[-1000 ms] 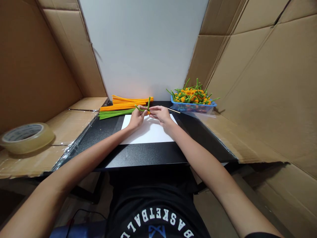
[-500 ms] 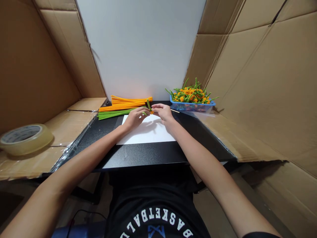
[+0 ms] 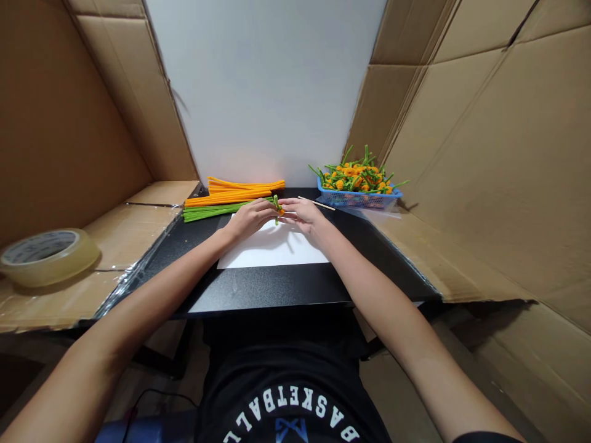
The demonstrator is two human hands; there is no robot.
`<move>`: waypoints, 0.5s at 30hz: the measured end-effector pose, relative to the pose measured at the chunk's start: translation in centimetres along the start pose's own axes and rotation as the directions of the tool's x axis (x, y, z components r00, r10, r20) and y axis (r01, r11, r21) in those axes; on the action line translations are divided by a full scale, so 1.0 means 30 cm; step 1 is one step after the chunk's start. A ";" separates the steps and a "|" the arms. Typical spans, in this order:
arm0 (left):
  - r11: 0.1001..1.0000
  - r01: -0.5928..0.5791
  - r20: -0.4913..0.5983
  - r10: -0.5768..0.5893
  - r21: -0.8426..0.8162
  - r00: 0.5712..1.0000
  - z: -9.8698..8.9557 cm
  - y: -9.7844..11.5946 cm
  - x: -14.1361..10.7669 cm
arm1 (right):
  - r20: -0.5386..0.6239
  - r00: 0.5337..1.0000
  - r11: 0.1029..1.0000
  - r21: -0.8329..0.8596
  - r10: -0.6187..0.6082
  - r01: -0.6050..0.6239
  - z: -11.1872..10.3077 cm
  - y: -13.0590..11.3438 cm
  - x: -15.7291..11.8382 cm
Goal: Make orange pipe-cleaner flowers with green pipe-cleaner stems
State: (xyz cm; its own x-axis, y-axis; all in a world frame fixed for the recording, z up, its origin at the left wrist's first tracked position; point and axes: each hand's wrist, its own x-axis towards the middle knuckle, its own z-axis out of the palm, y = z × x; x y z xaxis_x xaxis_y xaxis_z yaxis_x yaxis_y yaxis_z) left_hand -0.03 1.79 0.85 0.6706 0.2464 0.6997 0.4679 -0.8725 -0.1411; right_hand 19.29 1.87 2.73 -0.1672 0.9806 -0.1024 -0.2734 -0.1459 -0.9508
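Observation:
A small green and orange pipe-cleaner piece (image 3: pixel 277 210) is pinched between the fingertips of both hands, above a white sheet of paper (image 3: pixel 272 249). My left hand (image 3: pixel 252 219) grips it from the left and my right hand (image 3: pixel 302 215) from the right. Behind my left hand lie orange pipe cleaners (image 3: pixel 231 195) and green pipe cleaners (image 3: pixel 207 211). A thin stick (image 3: pixel 318 203) rests just behind my right hand. The fingertips partly cover the small piece.
At the back right, a blue basket (image 3: pixel 360 199) is heaped with green and orange pieces. A roll of clear tape (image 3: pixel 76 261) lies on cardboard at the left. Cardboard walls (image 3: pixel 498 154) flank the black table (image 3: pixel 277 289).
Both hands have turned the small piece; a green end now points down towards the paper. My right hand has shifted slightly, showing more of the thin stick.

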 end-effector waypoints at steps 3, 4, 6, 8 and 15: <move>0.999 0.004 0.009 -0.004 0.044 1.000 -0.008 -0.005 0.000 | 0.012 0.999 0.999 0.022 -0.044 0.044 0.011 -0.001 -0.008; 0.998 0.013 0.007 -0.014 0.059 1.000 -0.011 -0.006 0.000 | 0.011 0.998 0.998 0.021 -0.061 0.061 0.014 -0.001 -0.010; 0.996 0.052 -0.001 -0.052 0.074 0.999 -0.017 -0.009 0.002 | 0.020 0.996 0.996 0.007 -0.088 0.087 0.019 0.000 -0.012; 0.993 0.097 -0.005 -0.097 0.066 0.995 -0.023 -0.011 0.005 | 0.043 0.992 0.993 -0.005 -0.116 0.116 0.020 0.002 -0.011; 0.995 0.102 0.056 -0.103 0.007 0.993 -0.058 -0.019 0.010 | 0.056 0.990 0.992 -0.003 -0.127 0.127 0.009 0.004 -0.002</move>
State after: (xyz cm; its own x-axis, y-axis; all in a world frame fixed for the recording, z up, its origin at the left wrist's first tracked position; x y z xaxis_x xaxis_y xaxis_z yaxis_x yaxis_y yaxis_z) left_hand -1.08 1.62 2.35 0.6503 0.3580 0.6701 0.5381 -0.8397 -0.0736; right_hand 19.03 1.77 2.70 -0.1837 0.9823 0.0357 -0.2900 -0.0195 -0.9568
